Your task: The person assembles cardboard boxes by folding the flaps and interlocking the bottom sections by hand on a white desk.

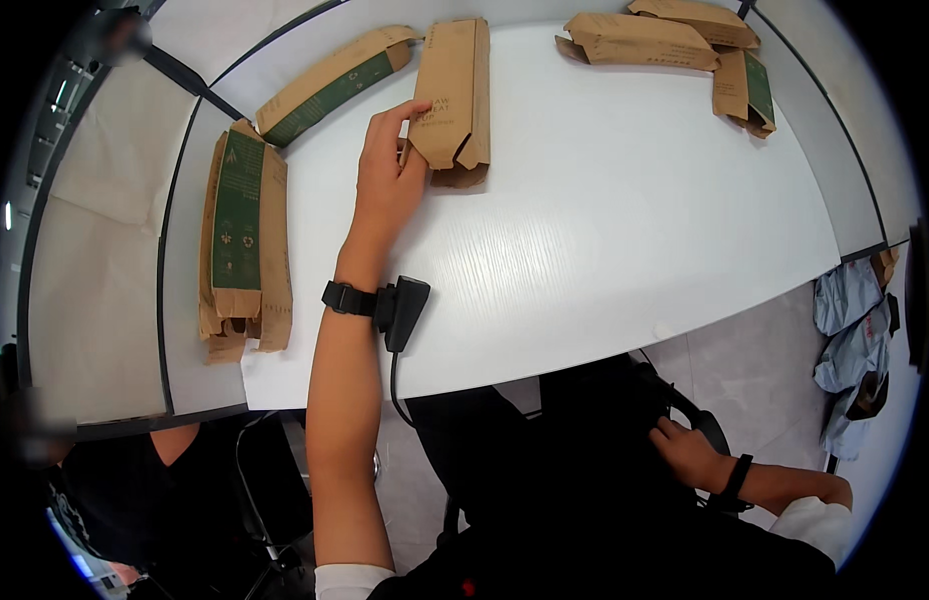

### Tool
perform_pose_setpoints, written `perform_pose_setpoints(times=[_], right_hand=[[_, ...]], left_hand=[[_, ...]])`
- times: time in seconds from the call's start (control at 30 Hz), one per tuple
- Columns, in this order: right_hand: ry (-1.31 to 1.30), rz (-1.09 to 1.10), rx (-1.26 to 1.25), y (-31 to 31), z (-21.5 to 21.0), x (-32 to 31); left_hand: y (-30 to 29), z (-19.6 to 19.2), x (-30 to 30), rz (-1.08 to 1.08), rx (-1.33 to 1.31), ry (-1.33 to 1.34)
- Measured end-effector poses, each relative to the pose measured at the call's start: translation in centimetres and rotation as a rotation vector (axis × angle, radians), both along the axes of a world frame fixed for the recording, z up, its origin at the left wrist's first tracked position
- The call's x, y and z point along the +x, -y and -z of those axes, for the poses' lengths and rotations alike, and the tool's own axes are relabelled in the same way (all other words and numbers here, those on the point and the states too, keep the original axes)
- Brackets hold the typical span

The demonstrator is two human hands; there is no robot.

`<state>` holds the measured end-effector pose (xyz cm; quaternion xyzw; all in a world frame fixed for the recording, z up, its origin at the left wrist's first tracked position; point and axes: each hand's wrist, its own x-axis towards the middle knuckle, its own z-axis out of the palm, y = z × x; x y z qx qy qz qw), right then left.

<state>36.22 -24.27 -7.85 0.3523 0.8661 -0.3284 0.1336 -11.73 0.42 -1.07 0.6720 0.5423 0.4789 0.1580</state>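
My left hand (392,178) reaches up to a long brown cardboard box (451,90) near the far side of the table. Its fingers bend around the box's left edge, with one fingertip on the top face. The box's near end has loose, partly raised flaps. A black strap with a wedge-shaped device (402,312) and a cable sits on my left wrist. Low at the right, my right hand (693,455) rests on my dark-clothed lap beside the chair's armrest, fingers curled in and nothing visible in them.
The white table (605,240) has upright panels around it. Brown-and-green boxes lie at the left (238,230) and far left (335,85). More cardboard boxes (640,42) cluster at the far right. Grey plastic bags (851,335) are beyond the right edge. Another person (125,490) sits at lower left.
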Motion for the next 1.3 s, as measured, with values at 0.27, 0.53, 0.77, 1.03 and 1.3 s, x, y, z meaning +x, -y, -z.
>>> perform_pose_setpoints(times=[0.27, 0.53, 0.77, 1.03, 1.3], right_hand=[[-0.045, 0.006, 0.058, -1.5, 1.9, -1.3], [-0.641, 0.105, -0.166, -17.7, -13.2, -13.1], [-0.840, 0.237, 0.454, -29.4, -9.6, -23.3], [-1.301, 0.168, -0.104, -35.0, -3.6, -25.3], [-1.368, 0.165, -0.020, -35.5, -2.7, -25.8]], left_hand=[[0.1, -0.3, 0.3, -0.001, -0.001, -0.041], [0.7, -0.4, 1.7, -0.095, -0.038, 0.097], [0.7, -0.9, 4.8, -0.053, 0.079, 0.304], [-0.9, 0.5, 3.4, -0.084, 0.041, 0.000], [-2.0, 1.6, 2.5, -0.096, 0.487, -0.227]])
